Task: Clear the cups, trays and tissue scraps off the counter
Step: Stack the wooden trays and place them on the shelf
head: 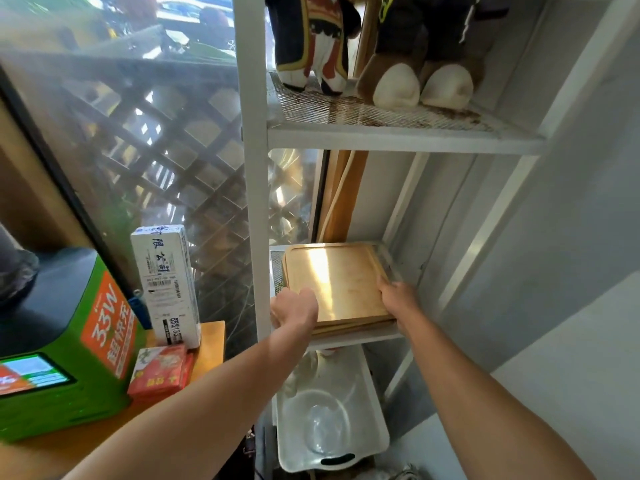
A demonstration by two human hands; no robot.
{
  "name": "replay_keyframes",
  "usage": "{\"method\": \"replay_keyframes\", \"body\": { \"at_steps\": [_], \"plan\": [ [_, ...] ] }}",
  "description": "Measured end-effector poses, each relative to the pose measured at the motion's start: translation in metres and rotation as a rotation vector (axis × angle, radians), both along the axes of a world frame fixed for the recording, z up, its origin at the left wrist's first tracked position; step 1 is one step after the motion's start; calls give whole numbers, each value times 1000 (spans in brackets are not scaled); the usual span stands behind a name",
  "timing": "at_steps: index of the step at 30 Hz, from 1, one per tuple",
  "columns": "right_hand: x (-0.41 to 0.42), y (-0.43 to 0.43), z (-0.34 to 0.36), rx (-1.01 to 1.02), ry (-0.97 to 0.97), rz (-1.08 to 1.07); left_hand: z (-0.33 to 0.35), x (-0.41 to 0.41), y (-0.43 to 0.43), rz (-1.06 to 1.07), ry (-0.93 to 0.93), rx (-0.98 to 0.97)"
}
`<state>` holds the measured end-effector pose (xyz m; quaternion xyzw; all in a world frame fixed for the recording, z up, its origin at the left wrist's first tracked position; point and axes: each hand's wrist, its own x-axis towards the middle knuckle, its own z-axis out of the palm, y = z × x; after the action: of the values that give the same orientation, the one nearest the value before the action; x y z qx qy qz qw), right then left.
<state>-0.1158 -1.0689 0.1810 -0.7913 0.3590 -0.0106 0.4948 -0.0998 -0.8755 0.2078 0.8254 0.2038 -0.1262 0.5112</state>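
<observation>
A stack of wooden trays (334, 282) lies flat on the middle shelf of a white metal rack (251, 188). My left hand (294, 308) grips the stack's near left corner. My right hand (396, 296) holds its right edge, fingers curled over the side. The top tray is bare and catches a bright reflection. No cups or tissue scraps are in view.
Plush toys (412, 81) sit on the mesh shelf above. A white plastic bin (367, 417) holding a clear bowl (320, 424) stands below. Left of the rack, a wooden counter (207, 344) carries a green charger kiosk (65, 341), a white carton (166, 282) and red packets (161, 374).
</observation>
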Motion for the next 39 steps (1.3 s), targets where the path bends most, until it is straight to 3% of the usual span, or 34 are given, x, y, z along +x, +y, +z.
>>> {"method": "replay_keyframes", "body": {
  "at_steps": [9, 20, 31, 36, 39],
  "plan": [
    [-6, -4, -8, -71, -42, 40, -13, -2, -1, -70, -69, 117],
    [1, -10, -8, 45, -87, 13, -14, -2, -2, -54, -61, 33],
    [-15, 8, -4, -138, -21, 40, -14, 3, -3, -152, -55, 147],
    [-39, 17, 6, -155, -2, 49, -9, -9, 7, -152, -49, -15],
    [-53, 25, 18, -162, 3, 21, -3, -25, 8, -190, -41, -7]
  ]
}}
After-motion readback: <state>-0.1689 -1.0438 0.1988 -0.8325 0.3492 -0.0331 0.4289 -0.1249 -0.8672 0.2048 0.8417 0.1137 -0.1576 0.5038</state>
